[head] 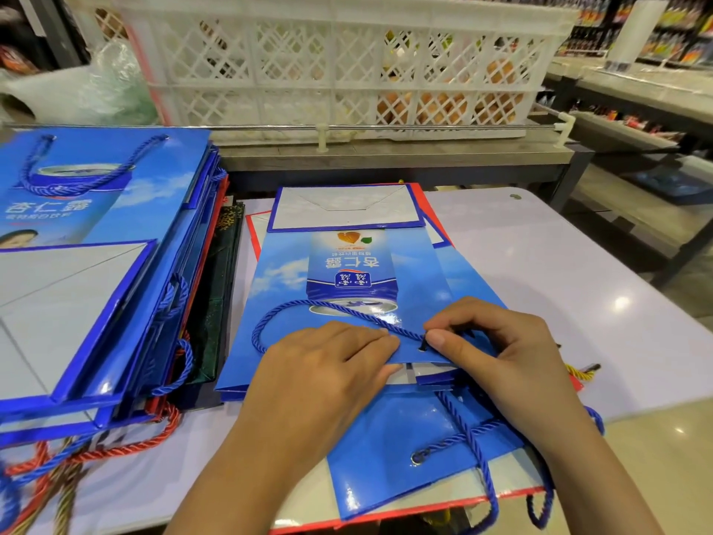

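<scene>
Blue paper bag (pixel 347 272) lies flat on the worktop (pixel 559 272), with its open edge at 6 o'clock, over other bags. A pile of bags (pixel 96 264) crowds its 9 o'clock edge, and bare worktop lies at 3 o'clock. The left hand (pixel 324 372) presses the open edge with straight fingers. The right hand (pixel 497 349) pinches the blue cord (pixel 293 307) at the eyelet (pixel 423 347).
</scene>
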The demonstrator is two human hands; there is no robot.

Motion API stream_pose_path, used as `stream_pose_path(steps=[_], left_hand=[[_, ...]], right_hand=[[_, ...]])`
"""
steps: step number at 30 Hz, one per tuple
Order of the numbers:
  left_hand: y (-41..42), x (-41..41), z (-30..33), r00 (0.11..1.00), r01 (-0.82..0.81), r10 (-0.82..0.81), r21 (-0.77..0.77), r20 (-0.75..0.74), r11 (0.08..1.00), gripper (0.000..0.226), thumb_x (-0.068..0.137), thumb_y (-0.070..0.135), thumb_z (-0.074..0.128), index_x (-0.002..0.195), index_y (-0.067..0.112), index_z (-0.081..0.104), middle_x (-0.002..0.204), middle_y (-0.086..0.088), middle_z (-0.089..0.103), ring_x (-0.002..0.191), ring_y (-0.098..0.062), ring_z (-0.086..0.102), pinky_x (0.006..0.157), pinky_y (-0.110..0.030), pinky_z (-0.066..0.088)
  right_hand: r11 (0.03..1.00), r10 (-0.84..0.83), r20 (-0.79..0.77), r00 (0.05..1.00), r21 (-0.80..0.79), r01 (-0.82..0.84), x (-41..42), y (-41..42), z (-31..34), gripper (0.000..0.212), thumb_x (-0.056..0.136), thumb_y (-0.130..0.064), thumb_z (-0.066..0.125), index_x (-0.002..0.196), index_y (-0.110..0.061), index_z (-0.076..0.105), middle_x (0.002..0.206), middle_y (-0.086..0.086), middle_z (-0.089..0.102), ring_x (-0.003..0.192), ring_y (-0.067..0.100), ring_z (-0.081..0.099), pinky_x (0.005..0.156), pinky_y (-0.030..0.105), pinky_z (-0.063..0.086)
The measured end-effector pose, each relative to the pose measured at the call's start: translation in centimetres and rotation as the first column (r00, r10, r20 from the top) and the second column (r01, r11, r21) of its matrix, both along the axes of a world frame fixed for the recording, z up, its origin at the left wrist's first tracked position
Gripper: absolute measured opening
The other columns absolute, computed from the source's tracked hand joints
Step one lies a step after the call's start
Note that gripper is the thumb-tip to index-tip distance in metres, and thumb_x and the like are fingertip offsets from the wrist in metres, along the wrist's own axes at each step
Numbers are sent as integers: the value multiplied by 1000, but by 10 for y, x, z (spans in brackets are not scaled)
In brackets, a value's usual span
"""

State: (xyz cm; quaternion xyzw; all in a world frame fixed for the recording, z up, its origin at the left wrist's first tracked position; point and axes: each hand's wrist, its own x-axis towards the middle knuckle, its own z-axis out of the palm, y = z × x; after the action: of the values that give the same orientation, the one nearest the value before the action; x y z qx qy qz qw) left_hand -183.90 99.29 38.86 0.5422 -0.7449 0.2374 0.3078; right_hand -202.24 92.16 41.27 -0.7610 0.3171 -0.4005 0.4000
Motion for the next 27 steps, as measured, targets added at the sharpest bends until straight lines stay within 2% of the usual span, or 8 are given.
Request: stream_pose_path(steps=[2,6,14,16,20,23,25,27], left_hand=[[1,1,1,999,-14,13,-11,-33,1000,43,100,37,38,92,19,76,85,6,72,70,-18,66,64,-27,41],[3,1,3,997,-29,27,-36,-65,999,38,98,33,42,90,16,75,80,4,71,67,-21,65,68,-29,40],[1,1,3,994,-24,35,103,-108,994,48,103,39,28,91,18,71,81,5,67,71,-20,63,65,-30,38],[1,0,6,993,-5,21,134,-119,991,42,100,38,34,93,19,70,84,5,67,74,-19,63,66,-29,39],[-2,-4,17,994,32,-7,227,-112,973,33,90,37,43,102,20,70,89,8,68,77,-16,64,69,-25,40],[-12,-7,24,996,46,-24,265,-85,963,36,84,35,40,102,23,69,87,10,68,76,-15,65,60,-27,52],[-17,-9,25,991,89,-57,272,-125,958,36,82,30,39,101,23,69,87,9,68,76,-16,66,54,-27,55],[-18,-10,23,977,134,-80,275,-198,952,33,86,30,40,101,24,69,87,9,68,78,-16,66,54,-31,55]], right_hand=[[998,44,-24,999,-42,-45,-1,1,1,9,84,-20,65,82,-20,74,87,-8,68,87,11,64,77,12,45],[985,101,-89,991,-131,-112,-1,2,1,21,82,-29,58,95,-18,70,98,-9,62,98,10,61,84,10,41],[984,95,-130,987,-137,-113,1,1,-4,17,82,-24,52,91,-22,67,97,-10,58,97,10,59,83,10,41],[987,68,-124,990,-133,-85,1,0,-5,13,82,-20,58,89,-24,68,97,-10,57,98,10,59,82,9,40],[996,-7,-63,998,-87,2,-1,-2,-4,27,75,-9,62,85,-32,72,94,-8,54,92,9,59,74,7,41],[997,-16,-29,999,-73,14,-2,-2,-3,32,73,-6,63,86,-34,72,91,-8,55,87,7,59,71,7,42],[998,-20,-11,1000,-62,20,-2,-1,-2,34,75,0,68,84,-32,73,91,-7,56,87,8,59,72,7,42],[996,-58,5,998,-73,58,-2,-1,-1,39,76,8,70,80,-30,73,90,-7,58,88,8,60,74,8,42]])
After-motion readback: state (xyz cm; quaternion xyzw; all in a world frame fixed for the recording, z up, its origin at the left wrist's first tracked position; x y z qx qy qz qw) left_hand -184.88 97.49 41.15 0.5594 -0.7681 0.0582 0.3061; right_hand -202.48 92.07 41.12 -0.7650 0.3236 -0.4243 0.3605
